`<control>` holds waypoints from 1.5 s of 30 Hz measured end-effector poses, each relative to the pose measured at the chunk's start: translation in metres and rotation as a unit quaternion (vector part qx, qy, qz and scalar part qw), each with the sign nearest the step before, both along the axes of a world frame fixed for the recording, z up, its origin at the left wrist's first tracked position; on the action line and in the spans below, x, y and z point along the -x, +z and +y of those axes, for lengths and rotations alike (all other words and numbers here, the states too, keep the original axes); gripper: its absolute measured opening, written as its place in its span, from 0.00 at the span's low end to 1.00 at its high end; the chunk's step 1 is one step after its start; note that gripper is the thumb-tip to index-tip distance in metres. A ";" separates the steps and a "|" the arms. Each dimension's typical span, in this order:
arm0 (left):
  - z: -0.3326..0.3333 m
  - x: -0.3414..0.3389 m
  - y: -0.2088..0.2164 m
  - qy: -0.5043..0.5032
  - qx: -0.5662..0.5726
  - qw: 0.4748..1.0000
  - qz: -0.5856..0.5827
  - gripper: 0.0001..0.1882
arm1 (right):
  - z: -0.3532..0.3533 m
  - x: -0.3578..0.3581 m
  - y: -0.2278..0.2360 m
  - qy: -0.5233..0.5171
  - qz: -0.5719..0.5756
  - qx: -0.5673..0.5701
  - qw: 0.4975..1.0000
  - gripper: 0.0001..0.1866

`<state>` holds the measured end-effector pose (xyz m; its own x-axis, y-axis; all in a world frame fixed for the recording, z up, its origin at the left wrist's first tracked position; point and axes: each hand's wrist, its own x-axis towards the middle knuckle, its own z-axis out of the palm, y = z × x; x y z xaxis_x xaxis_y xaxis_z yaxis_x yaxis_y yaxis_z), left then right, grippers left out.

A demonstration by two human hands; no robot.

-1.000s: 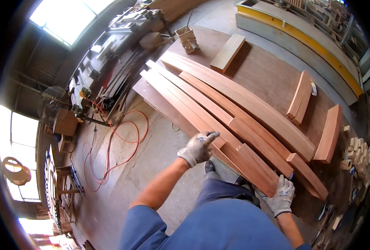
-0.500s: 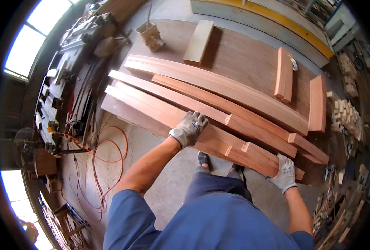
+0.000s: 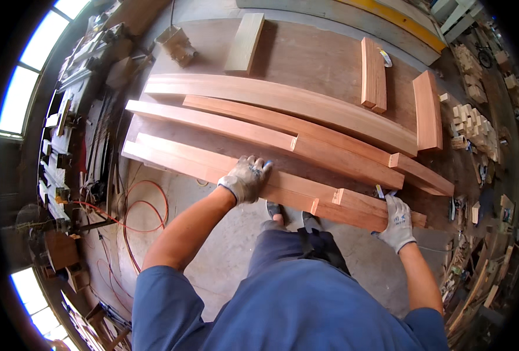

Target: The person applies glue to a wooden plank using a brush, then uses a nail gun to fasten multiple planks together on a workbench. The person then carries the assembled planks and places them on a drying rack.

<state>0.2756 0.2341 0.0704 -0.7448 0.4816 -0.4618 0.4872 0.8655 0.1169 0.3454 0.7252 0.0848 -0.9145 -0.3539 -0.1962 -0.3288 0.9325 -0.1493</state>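
A long pair of reddish wooden beams [image 3: 306, 190], laid side by side with stepped, notched ends, lies along the near edge of the brown work table [image 3: 318, 52]. My left hand [image 3: 248, 178], in a grey work glove, is closed over the middle of this pair, with its fingers curled across the top. My right hand [image 3: 398, 222], gloved too, is wrapped round the pair near its right end. Just beyond, across a gap, lies a second pair of notched beams [image 3: 242, 130]. A wide, curved timber [image 3: 283, 105] rests behind them.
Towards the back are a pale board [image 3: 245, 44], two short blocks standing together [image 3: 373, 76] and another block [image 3: 428, 111]. A tape roll [image 3: 386, 57] lies beside the blocks. Orange hose [image 3: 145, 205] coils on the floor at left. Wood offcuts [image 3: 476, 131] are stacked at right.
The near beam pair has come towards me, away from the second pair, and the gap between them is wider. Both hands have stayed on it. The whole view has shifted slightly.
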 end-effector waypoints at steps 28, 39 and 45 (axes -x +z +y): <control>0.113 -0.612 0.042 0.596 -0.111 0.795 -0.010 0.38 | -0.181 -0.111 0.128 0.602 -0.033 0.022 0.798 0.49; 0.187 -0.885 0.049 0.852 -0.094 0.515 0.025 0.40 | -0.490 -0.385 0.149 0.882 0.021 -0.011 0.471 0.43; 0.208 -0.963 0.033 0.930 -0.064 0.361 0.022 0.43 | -0.628 -0.547 0.107 0.952 -0.006 -0.018 0.304 0.37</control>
<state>1.2383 0.4418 0.1031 0.1606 -0.8550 -0.4932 -0.9190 -0.3118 0.2413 0.8925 0.0974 0.1913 0.9438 -0.2371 -0.2303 -0.2775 -0.9469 -0.1622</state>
